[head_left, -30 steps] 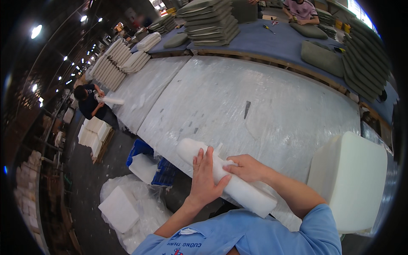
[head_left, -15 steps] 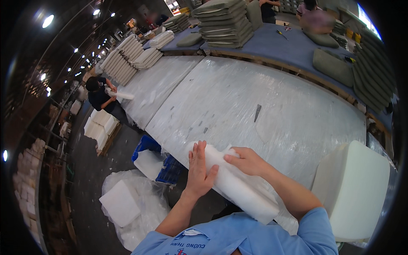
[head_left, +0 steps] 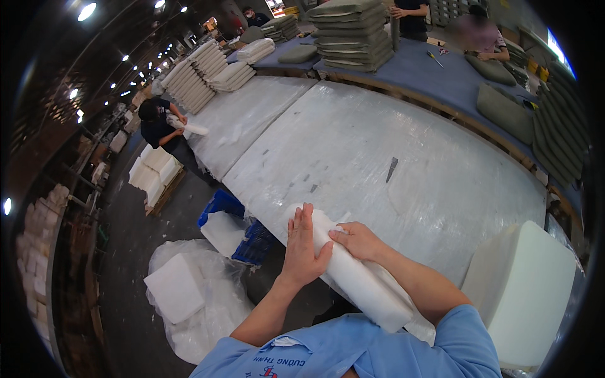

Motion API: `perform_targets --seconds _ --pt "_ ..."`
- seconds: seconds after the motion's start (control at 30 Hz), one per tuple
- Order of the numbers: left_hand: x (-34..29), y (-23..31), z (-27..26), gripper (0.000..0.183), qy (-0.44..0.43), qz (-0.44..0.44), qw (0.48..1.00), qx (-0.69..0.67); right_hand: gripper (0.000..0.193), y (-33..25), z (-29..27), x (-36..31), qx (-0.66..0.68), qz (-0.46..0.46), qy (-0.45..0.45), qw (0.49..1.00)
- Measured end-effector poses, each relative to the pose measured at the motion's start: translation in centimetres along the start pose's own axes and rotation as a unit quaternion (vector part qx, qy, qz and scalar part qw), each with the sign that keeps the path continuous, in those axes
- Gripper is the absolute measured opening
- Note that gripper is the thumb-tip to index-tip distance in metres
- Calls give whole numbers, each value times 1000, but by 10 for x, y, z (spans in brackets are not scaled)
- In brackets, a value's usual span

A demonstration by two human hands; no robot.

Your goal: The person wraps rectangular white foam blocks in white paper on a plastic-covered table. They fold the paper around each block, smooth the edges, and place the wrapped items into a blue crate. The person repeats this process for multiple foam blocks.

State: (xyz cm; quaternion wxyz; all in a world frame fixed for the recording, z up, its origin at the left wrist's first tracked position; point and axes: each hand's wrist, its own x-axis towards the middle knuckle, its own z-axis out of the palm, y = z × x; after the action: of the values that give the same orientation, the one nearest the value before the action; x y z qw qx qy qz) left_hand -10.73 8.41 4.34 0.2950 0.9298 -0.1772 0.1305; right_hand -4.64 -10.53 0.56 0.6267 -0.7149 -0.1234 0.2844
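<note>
A thick white cushion pad (head_left: 362, 277) rests tilted between my body and the near edge of the table, with a loose, thin white cover layer (head_left: 409, 299) along its right side. My left hand (head_left: 304, 249) lies flat against the pad's left side near the far end, fingers stretched out and thumb apart. My right hand (head_left: 358, 240) grips the pad's far right edge with its fingers curled and thumb on top. The fingertips of the right hand are partly hidden by the white material.
A film-covered table (head_left: 378, 138) spreads ahead. At right stands a stack of white foam pads (head_left: 520, 290). To the left are a blue crate (head_left: 252, 246) and a foam block (head_left: 175, 286) on a plastic bag. A co-worker (head_left: 165, 132) stands far left; green cushions (head_left: 353, 34) are piled behind.
The view has shifted slightly, so the surroundings sit a little farther right. My left hand stays flat on the pad, and my right hand keeps its grip near the far end.
</note>
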Motion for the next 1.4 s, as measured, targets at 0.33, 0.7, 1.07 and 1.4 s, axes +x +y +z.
perform_targets --seconds 0.33,0.7,1.07,1.4 --pt "-11 -2 -5 100 -9 8 999 37 45 46 -8 5 -194 11 68 978" --pt "-16 -6 0 108 0 3 1000 24 45 -12 13 24 -218 -57 2 974" --pt "-18 -7 -5 105 7 6 1000 29 44 -19 5 6 -122 -120 0 985" --pt "-4 -19 2 89 -19 55 995 81 33 1 -39 -39 -198 -220 157 942"
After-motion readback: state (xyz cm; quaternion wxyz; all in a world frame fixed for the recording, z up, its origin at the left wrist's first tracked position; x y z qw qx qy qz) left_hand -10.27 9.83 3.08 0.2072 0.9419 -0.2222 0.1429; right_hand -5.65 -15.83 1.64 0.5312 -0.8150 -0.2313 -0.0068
